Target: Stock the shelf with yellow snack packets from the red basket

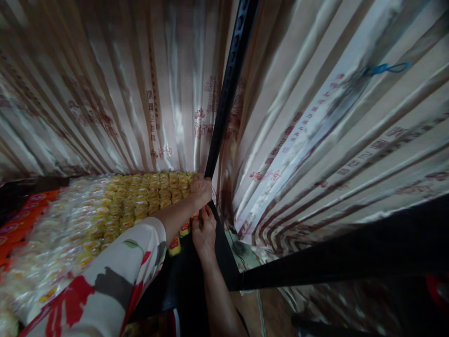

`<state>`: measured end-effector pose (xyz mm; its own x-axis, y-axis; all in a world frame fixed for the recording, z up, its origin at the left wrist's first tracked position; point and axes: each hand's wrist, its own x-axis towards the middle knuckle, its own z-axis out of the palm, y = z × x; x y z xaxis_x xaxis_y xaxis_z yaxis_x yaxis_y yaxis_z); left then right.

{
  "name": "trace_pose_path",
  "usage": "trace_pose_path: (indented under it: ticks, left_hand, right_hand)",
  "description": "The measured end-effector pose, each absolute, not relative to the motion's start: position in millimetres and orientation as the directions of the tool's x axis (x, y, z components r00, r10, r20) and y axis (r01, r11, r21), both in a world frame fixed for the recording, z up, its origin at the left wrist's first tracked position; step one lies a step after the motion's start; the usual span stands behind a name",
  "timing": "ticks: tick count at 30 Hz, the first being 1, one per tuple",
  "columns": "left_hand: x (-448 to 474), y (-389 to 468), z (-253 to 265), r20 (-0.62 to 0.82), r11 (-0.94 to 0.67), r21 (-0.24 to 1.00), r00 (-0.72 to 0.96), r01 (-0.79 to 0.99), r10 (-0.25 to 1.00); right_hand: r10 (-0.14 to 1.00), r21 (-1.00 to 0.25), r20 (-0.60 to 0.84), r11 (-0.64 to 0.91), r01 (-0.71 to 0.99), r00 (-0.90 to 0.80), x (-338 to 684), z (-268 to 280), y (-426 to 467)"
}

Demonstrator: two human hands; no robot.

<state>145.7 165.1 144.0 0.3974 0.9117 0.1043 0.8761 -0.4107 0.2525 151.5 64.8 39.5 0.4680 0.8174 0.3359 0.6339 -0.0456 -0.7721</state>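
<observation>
Possible misalignment: yellow packets (147, 193) beside the fingers (209, 212)
Likely cause: bump from left hand (201, 189) or right hand (205, 236); view dim, finger grip cannot be determined.

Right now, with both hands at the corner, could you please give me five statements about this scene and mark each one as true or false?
1. The left hand is beside the black post. True.
2. The whitish packets lie between the orange packages and the yellow packets. True.
3. The right hand is next to the orange packages. False: it is by the yellow packets, at their end nearest the post.
4. In the picture, the blue loop is left of the black post. False: it is to the right, against the printed cloth.
5. The left sleeve is plain white. False: it has red and grey shapes on it.
</observation>
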Motion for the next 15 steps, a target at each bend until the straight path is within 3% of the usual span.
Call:
trace_pose_path:
  ticks: [11, 15]
  left_hand:
    - [146.5, 168.0, 138.3, 0.167, -0.41, 0.233, 0.379, 0.882, 0.91]
    - [136.5, 153.0, 150.4, 0.191, -0.417, 0.271, 0.377, 0.867, 0.906]
  right_hand:
    - [0.82, -0.833, 0.274, -0.059, 0.55, 0.503, 153.2, 44.6, 65.1]
    - [0.782, -0.85, 0.328, -0.001, 0.527, 0.531, 152.1, 45.2, 65.1]
